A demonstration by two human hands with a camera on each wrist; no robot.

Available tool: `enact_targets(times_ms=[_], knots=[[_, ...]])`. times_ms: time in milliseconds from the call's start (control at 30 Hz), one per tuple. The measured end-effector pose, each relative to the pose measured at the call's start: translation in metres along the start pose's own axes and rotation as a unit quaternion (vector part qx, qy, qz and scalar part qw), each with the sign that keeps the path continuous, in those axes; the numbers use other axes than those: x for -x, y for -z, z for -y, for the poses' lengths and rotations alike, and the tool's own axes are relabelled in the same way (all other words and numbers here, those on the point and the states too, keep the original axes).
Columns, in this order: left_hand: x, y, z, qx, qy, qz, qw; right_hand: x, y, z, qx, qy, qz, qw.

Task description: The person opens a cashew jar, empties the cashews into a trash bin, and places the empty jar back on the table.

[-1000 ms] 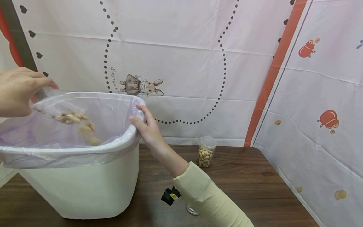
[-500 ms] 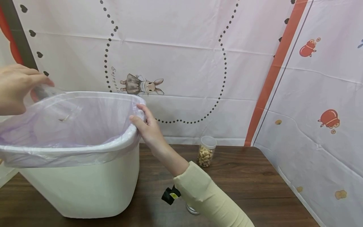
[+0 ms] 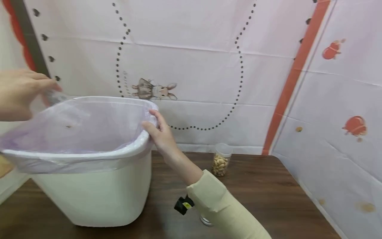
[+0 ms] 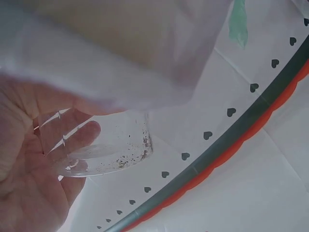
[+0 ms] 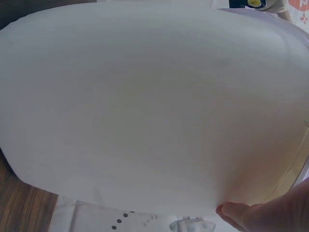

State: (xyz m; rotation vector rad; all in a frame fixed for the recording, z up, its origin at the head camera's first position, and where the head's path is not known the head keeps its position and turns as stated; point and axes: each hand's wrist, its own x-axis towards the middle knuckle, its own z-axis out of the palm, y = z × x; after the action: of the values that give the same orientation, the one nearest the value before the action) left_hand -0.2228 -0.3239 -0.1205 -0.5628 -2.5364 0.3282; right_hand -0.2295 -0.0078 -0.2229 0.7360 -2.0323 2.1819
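Observation:
At the left edge of the head view my left hand (image 3: 18, 94) grips a clear plastic jar (image 4: 116, 150), tilted mouth-down over a white trash bin (image 3: 98, 199). Brown crumbs cling inside the jar near its far end in the left wrist view; no whole nuts show in it. A pale purple plastic liner (image 3: 119, 122) lines the bin and folds over its rim. My right hand (image 3: 162, 136) holds the bin's right rim, thumb on the inner side. In the right wrist view the bin's wall fills most of the frame, with fingertips (image 5: 231, 210) at its lower edge.
A second clear jar (image 3: 220, 164), partly filled with cashews, stands right of the bin on the dark wooden table (image 3: 256, 189). A round silver-edged object (image 3: 206, 220) lies partly hidden under my right forearm. A printed cloth (image 3: 191, 73) hangs behind.
Cashews were pouring from the tilted jar into the bin a second ago; half a second ago the flow had ended. The head view has since shifted slightly left. Right hand stays on the rim.

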Motion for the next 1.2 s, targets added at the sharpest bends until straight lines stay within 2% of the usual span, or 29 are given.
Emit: enact_targets(times_ms=[100, 200, 333, 467, 567, 667, 733, 967, 1100, 1200], knots=[[-0.010, 0.000, -0.014, 0.005, 0.014, 0.055, 0.9983, 0.002, 0.013, -0.001, 0.014, -0.005, -0.020, 0.9997], [-0.013, 0.000, -0.019, 0.008, 0.023, 0.085, 0.9961, 0.003, 0.018, 0.000, 0.025, -0.005, -0.018, 0.9995], [-0.010, 0.000, -0.010, 0.012, 0.011, 0.059, 0.9981, 0.001, 0.013, 0.002, 0.027, 0.002, -0.002, 0.9996], [-0.006, 0.000, -0.002, 0.014, -0.009, 0.016, 0.9997, 0.000, 0.006, 0.003, 0.022, 0.003, 0.002, 0.9998], [-0.005, 0.001, 0.000, 0.016, -0.029, -0.024, 0.9992, -0.001, 0.002, 0.003, 0.019, 0.002, -0.001, 0.9998], [-0.004, 0.002, -0.001, 0.015, -0.035, -0.046, 0.9982, -0.001, 0.000, 0.003, 0.019, 0.003, 0.000, 0.9998], [-0.003, 0.002, -0.001, 0.016, -0.035, -0.057, 0.9977, -0.001, -0.002, 0.002, 0.017, 0.004, 0.001, 0.9998], [0.001, -0.003, 0.008, 0.012, -0.018, -0.065, 0.9977, -0.002, -0.006, 0.003, 0.008, 0.007, 0.006, 0.9999], [0.003, -0.006, 0.012, 0.025, -0.027, -0.098, 0.9945, -0.001, -0.006, 0.002, 0.009, 0.000, 0.006, 0.9999], [0.005, -0.008, 0.012, 0.052, -0.021, -0.126, 0.9904, 0.000, -0.006, 0.003, 0.010, -0.009, 0.005, 0.9999]])
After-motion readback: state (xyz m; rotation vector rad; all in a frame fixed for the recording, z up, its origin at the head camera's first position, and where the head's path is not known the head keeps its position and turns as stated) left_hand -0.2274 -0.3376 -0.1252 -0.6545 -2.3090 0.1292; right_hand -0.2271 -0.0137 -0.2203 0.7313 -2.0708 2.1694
